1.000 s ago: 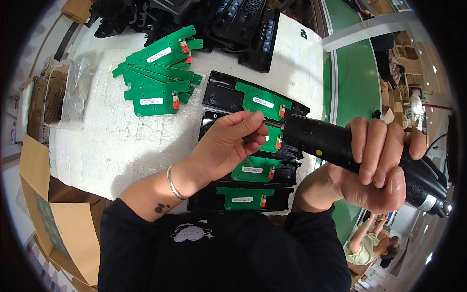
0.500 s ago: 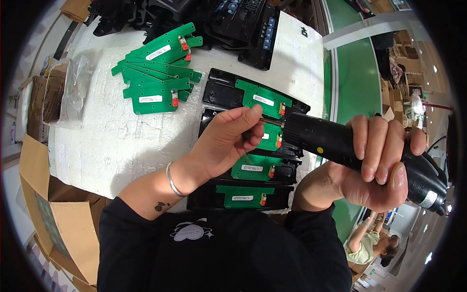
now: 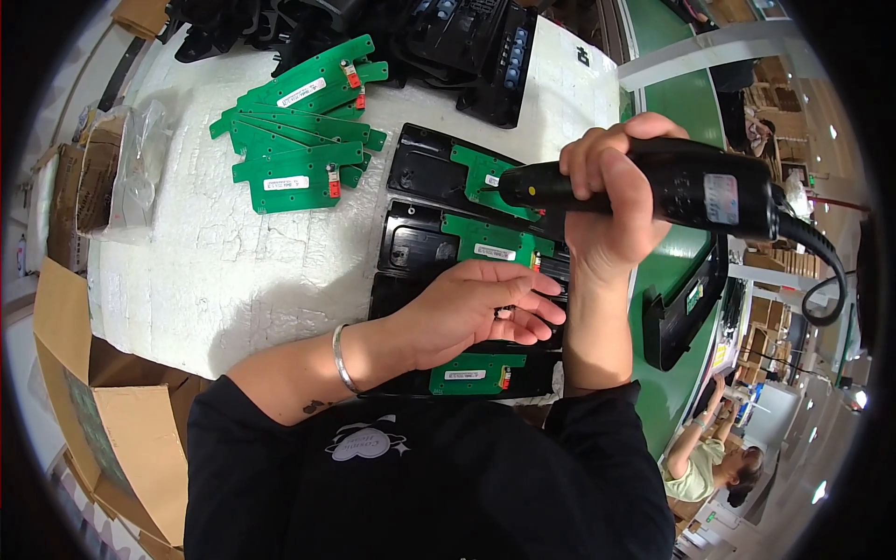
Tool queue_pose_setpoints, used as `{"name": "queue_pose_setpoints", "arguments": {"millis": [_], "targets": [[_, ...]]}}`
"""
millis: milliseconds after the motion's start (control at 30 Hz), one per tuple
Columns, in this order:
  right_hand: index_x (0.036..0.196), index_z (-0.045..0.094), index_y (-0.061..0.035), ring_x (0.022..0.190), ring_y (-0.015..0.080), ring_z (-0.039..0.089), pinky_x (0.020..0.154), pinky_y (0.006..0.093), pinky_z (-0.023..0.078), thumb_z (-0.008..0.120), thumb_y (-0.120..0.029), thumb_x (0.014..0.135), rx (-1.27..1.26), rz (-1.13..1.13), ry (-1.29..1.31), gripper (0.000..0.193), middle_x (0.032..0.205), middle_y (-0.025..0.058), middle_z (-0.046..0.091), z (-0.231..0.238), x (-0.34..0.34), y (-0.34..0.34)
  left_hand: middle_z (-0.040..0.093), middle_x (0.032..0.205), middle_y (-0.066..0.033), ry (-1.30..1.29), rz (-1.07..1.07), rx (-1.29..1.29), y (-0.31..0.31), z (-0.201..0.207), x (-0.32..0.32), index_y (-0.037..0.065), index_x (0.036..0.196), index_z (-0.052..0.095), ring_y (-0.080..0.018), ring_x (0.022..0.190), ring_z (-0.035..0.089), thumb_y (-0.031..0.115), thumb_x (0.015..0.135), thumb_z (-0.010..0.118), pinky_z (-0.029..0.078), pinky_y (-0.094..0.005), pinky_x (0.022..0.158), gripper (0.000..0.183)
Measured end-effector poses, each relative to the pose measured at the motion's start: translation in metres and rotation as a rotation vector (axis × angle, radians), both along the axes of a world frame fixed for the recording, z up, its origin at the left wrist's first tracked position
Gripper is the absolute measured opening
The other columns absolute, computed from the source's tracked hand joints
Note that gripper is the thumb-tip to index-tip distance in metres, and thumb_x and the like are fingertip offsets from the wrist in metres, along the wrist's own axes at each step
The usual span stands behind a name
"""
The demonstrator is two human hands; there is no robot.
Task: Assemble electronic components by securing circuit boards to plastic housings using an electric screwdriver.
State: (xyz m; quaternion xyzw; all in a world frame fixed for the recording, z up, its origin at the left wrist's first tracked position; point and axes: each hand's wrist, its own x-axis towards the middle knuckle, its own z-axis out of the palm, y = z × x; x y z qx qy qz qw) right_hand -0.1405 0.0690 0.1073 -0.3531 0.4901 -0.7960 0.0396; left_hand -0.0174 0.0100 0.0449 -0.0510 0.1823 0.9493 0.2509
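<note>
My right hand (image 3: pixel 611 191) grips a black electric screwdriver (image 3: pixel 714 182), its body lying sideways and its cord trailing at the right. The bit's end meets or hovers just over the green circuit board (image 3: pixel 471 166) in the farthest black plastic panel (image 3: pixel 425 163); contact is hard to judge. Nearer me, my left hand (image 3: pixel 462 313) is cupped palm up, fingers curled around small dark pieces that look like screws. It hangs over a row of similar panels and covers part of them. Behind it shows the second panel (image 3: pixel 411 245), with its own green board (image 3: pixel 490 245).
Loose green circuit boards (image 3: pixel 294 159) lie fanned out on the white foam tabletop (image 3: pixel 233 271). Black plastic parts (image 3: pixel 448 47) are heaped at the back. At right runs a green conveyor (image 3: pixel 667 392) bearing another black panel (image 3: pixel 677 317). Cardboard boxes (image 3: pixel 140 420) stand left; a co-worker (image 3: pixel 705 471) sits lower right.
The screwdriver has swung away from my left fingers, up to the farthest panel's board. My left hand has dropped nearer me, its pinch at the bit loosened into a cupped palm.
</note>
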Motion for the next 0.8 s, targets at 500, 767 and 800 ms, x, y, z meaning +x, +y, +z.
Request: {"name": "queue_pose_setpoints", "arguments": {"millis": [500, 767, 800], "targets": [[0.09, 0.044, 0.0013, 0.047, 0.0113, 0.047, 0.047, 0.0232, 0.042, 0.052, 0.008, 0.067, 0.111, 0.083, -0.038, 0.025, 0.06, 0.0071, 0.051, -0.009, -0.007, -0.006, 0.06, 0.092, -0.0055, -0.058, 0.195, -0.099, -0.007, 0.006, -0.003, 0.003, 0.102, 0.055, -0.0093, 0.081, 0.056, 0.011, 0.086, 0.053, 0.046, -0.0206, 0.071, 0.018], [0.087, 0.045, 0.0008, 0.046, 0.0114, 0.049, 0.044, 0.0225, 0.041, 0.052, 0.009, 0.066, 0.135, 0.039, -0.011, 0.024, 0.06, 0.0053, 0.05, -0.004, -0.007, -0.009, 0.059, 0.094, -0.0061, -0.145, 0.341, 0.03, -0.011, -0.002, -0.007, 0.002, 0.102, 0.056, -0.011, 0.083, 0.057, 0.008, 0.086, 0.052, 0.047, -0.0216, 0.076, 0.018], [0.088, 0.045, 0.0006, 0.046, 0.0116, 0.048, 0.044, 0.0227, 0.041, 0.051, 0.009, 0.066, 0.089, 0.024, 0.012, 0.025, 0.059, 0.0047, 0.049, -0.002, -0.008, -0.007, 0.059, 0.094, -0.0061, -0.141, 0.338, 0.028, -0.012, -0.002, -0.007, 0.002, 0.102, 0.056, -0.011, 0.083, 0.057, 0.008, 0.086, 0.052, 0.047, -0.0216, 0.076, 0.018]]}}
